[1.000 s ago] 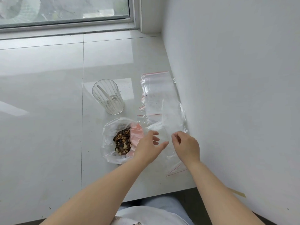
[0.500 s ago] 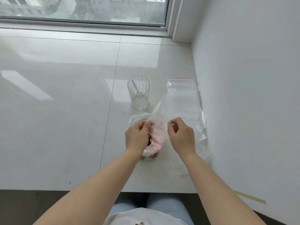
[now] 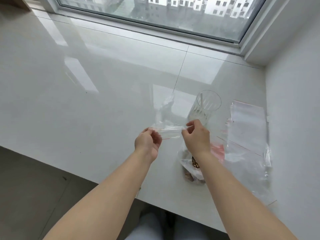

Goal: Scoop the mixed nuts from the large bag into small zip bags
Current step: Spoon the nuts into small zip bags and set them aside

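Film-thin and limp, the small zip bag [image 3: 166,130] hangs above the counter [image 3: 86,110], its red-lined mouth pinched between left hand [image 3: 147,141] and right hand [image 3: 195,135]; best gripped there. Nuts bag [image 3: 194,168] lies under the right wrist.

Large bag [image 3: 192,172] of nuts mostly hidden behind right forearm; contents barely seen. Object inside the glass [image 3: 206,108] too indistinct to be identified. Window [image 3: 155,9] cut off by top edge.
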